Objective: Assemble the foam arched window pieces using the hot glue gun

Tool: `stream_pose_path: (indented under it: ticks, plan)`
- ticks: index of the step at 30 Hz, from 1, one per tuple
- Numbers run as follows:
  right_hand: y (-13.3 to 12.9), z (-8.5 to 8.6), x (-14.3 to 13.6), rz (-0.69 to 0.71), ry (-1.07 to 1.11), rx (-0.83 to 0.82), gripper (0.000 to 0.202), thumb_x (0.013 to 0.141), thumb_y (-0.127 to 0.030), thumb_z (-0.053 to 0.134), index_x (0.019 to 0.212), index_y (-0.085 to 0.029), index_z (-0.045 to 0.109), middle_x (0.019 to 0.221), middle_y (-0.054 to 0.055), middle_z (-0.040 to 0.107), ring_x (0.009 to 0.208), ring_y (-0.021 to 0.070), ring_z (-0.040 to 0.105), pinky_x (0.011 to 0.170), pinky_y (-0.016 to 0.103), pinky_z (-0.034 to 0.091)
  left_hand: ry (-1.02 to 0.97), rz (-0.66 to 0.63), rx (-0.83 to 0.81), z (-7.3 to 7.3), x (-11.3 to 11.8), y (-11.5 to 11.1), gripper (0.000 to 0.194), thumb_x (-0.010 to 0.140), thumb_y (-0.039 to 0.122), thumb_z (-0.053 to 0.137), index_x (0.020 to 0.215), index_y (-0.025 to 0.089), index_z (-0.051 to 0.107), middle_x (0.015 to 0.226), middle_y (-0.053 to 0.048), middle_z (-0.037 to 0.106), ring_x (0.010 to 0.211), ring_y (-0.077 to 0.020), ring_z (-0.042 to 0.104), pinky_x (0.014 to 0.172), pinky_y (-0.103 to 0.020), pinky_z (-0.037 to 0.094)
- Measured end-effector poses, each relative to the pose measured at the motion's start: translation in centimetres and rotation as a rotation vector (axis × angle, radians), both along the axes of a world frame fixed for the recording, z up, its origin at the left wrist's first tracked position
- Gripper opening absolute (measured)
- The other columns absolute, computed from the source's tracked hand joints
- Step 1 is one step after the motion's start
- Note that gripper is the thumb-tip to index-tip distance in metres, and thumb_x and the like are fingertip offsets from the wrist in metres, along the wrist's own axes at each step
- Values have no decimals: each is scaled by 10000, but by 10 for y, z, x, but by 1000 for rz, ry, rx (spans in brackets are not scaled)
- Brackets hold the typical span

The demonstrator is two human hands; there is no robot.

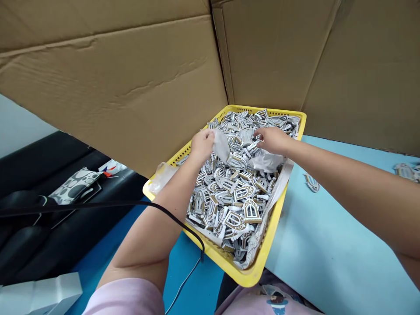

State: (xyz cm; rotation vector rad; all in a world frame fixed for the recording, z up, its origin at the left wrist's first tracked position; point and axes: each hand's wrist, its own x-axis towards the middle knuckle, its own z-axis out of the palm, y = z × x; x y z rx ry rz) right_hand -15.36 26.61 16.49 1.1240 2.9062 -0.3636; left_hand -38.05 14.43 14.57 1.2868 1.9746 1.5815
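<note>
A yellow plastic basket [278, 210] is heaped with small white and gold arch-shaped pieces [244, 192], like little windows. My left hand [202, 143] is over the basket's left side, its fingers pinched on a thin translucent plastic bag [221, 145]. Over the far right part of the heap, my right hand [271, 140] has its fingers curled together among the pieces; what they hold, if anything, is hidden. Just below that hand another crumpled clear plastic bag [266, 161] lies on the pieces.
Tall cardboard walls [147, 83] stand behind and left of the basket. A black cable [177, 218] crosses my left arm and the basket's near edge. On the light blue table [315, 245] lie a loose arch piece [311, 183] and more pieces [407, 171] at far right.
</note>
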Motion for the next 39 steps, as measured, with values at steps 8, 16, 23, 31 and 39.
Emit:
stream_pose_path:
  ticks: [8, 16, 23, 31, 39]
  plan:
    - [-22, -10, 3, 229, -96, -258, 557, 679, -468, 828, 1206, -324, 718, 1156, 33, 729, 1036, 266, 663, 847, 320, 476, 261, 189, 195, 20, -1, -15, 364, 682, 46, 629, 1002, 213, 578, 983, -27, 656, 887, -178, 594, 797, -268, 439]
    - [-32, -3, 2, 147, 231, -371, 254, 751, -286, 723, 992, -225, 671, 907, -7, 694, 797, 155, 601, 672, 249, 427, 402, -478, -413, 6, 54, -20, 262, 700, 454, 776, 802, 215, 746, 797, -22, 715, 810, -228, 630, 787, -326, 437]
    - [-30, 6, 9, 145, 389, -703, 186, 816, -392, 704, 903, -230, 681, 922, 39, 718, 779, 168, 661, 680, 312, 548, 228, -518, -364, 8, 47, -17, 252, 719, 381, 765, 882, 189, 762, 795, 4, 704, 759, -162, 620, 765, -294, 461]
    - [-32, 24, 7, 53, 434, -469, 215, 720, -233, 801, 625, -196, 611, 537, -11, 577, 506, 110, 479, 525, 283, 385, 183, -579, -300, 9, 27, -16, 661, 659, 403, 832, 1264, 205, 654, 1212, -87, 684, 1124, -264, 625, 1024, -424, 437]
    - [-25, 42, -13, 99, 293, -317, 352, 1028, -452, 405, 1157, -238, 653, 1047, 57, 716, 838, 141, 659, 716, 268, 533, 208, -336, -179, 18, 39, -23, 281, 746, 420, 767, 817, 148, 754, 813, -61, 719, 854, -249, 670, 848, -378, 513]
